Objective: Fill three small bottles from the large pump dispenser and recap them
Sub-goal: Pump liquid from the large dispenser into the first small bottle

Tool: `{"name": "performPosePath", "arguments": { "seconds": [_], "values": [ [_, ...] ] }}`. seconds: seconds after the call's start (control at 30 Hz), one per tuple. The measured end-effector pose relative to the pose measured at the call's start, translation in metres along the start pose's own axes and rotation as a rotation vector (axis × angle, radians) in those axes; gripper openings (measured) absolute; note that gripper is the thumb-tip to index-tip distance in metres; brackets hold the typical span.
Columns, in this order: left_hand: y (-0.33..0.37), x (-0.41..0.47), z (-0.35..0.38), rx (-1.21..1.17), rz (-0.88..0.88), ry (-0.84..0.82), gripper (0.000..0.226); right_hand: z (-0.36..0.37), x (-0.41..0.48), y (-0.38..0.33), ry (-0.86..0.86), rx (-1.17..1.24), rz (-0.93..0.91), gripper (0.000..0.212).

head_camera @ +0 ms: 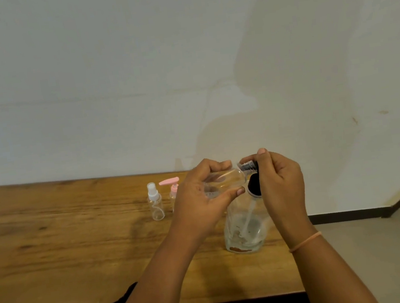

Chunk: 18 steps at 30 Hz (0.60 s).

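On my feed, far left, the wooden table [55, 257] runs along a pale wall. Toward the middle of it a clear spray bottle [155, 203] with a white top stands upright. Just beside it on the right stands a small pump bottle [172, 186] with a pink head, partly hidden by the left hand [197, 202].

That left hand is curled round a clear small bottle [225, 179], held off the table and tipped nearly on its side, neck pointing right. At the neck sits a dark cap [248, 166], pinched between the thumb and fingers of the right hand [281, 186]. I cannot tell whether the cap is screwed home or loose.

The two hands are close together, joined by the bottle. Below them the large dispenser [245, 231] stands on the table near its right edge, its black pump top [254, 185] just under the cap. A thin band [305, 241] circles the right wrist.
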State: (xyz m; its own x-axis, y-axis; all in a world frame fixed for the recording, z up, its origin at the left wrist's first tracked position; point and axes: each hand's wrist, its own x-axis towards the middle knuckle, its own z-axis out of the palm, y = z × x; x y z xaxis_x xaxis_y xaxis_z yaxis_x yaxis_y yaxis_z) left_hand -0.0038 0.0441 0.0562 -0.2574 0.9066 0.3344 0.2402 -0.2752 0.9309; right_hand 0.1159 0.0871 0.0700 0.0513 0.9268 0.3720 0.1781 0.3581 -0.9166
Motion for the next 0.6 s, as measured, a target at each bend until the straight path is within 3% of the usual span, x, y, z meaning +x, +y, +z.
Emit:
{"name": "performPosePath", "arguments": {
  "seconds": [0.3,0.47,0.6],
  "values": [
    [-0.005,-0.003,-0.001,0.041,-0.009,-0.012,0.038,0.002,-0.005,0.017,0.038,-0.111,-0.103,0.053],
    [-0.003,-0.003,-0.001,0.044,-0.012,-0.005,0.038,0.004,-0.007,0.019,0.001,-0.071,-0.049,0.059],
    [0.001,-0.001,0.000,0.007,0.013,-0.001,0.039,-0.001,0.001,0.008,0.007,-0.154,-0.122,0.043]
  ]
}}
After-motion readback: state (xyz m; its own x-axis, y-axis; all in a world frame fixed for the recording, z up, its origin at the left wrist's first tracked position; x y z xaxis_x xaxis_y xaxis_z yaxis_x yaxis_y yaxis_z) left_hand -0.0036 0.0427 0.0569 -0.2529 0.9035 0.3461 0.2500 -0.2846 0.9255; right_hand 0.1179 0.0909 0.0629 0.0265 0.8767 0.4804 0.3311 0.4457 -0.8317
